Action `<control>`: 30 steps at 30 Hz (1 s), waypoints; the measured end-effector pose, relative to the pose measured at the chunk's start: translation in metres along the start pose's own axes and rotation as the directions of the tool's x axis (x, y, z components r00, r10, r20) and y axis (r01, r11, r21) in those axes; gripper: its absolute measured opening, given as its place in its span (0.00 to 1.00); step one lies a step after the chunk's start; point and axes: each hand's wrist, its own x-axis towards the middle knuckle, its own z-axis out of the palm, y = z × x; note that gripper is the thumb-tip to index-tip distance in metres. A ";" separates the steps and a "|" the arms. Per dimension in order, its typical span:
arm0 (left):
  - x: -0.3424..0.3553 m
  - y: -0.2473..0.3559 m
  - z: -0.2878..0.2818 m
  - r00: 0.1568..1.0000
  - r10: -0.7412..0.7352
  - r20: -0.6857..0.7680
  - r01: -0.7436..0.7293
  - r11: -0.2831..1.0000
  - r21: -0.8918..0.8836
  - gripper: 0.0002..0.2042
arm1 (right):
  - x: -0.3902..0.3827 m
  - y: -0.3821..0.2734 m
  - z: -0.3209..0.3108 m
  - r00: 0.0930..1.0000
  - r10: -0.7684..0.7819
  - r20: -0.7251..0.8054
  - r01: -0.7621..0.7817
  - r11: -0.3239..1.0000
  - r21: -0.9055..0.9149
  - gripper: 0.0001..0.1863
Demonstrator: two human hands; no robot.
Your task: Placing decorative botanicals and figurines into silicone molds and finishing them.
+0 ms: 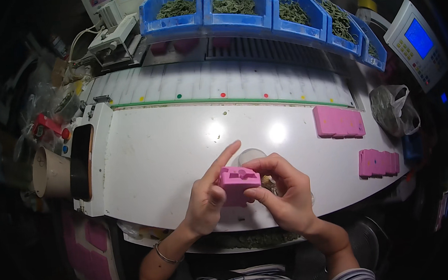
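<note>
Between my hands is a small pink carton (240,176), its top end facing up with a notched, folded-in opening. My left hand (203,207) holds its left side; the index finger points out past the carton, and the thumb is bent close to it. My right hand (292,197) pinches the right edge between thumb and index finger. Behind the carton, a round pale dish or cup (251,156) shows partly. Some brown-green material (269,182) peeks out beside my right fingers; I cannot make out what it is.
Flattish pink cartons stand in one group (339,121) and another (379,163) on the right. Blue bins (240,23) of dried green leaves line the back, above a white slatted conveyor (179,86). A phone (83,161), paper cup (51,171), plastic bag (394,109) and control panel (417,45) surround the table.
</note>
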 end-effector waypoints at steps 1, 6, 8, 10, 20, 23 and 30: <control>0.000 0.003 0.000 0.999 -0.042 -0.016 0.042 0.999 -0.013 0.39 | 0.001 0.001 0.000 0.999 -0.038 -0.001 0.038 0.998 -0.041 0.14; -0.003 0.005 -0.005 0.991 -0.135 -0.004 0.135 0.991 -0.020 0.31 | 0.004 0.001 0.005 0.999 -0.046 0.000 0.046 0.998 -0.037 0.13; -0.001 0.005 -0.007 0.995 -0.101 -0.023 0.101 0.995 -0.011 0.28 | 0.008 0.000 0.007 1.000 -0.011 0.026 0.012 1.000 -0.022 0.14; 0.000 0.007 -0.011 0.997 -0.062 -0.041 0.064 0.996 0.056 0.25 | 0.011 -0.002 0.012 1.000 0.006 0.002 -0.006 1.000 -0.030 0.16; 0.087 0.006 -0.210 0.746 -0.074 -0.661 0.503 0.713 0.488 0.18 | 0.013 0.001 -0.050 0.999 -0.033 0.016 0.037 0.898 -0.438 0.16; 0.111 0.019 -0.233 0.723 0.122 -0.680 0.527 0.539 0.657 0.20 | 0.007 0.008 -0.061 0.999 0.030 -0.040 -0.046 0.883 -0.467 0.13; 0.144 0.005 -0.270 0.722 0.267 -0.638 0.587 0.251 0.769 0.14 | 0.005 0.005 -0.071 0.994 -0.070 -0.085 0.010 0.827 -0.562 0.10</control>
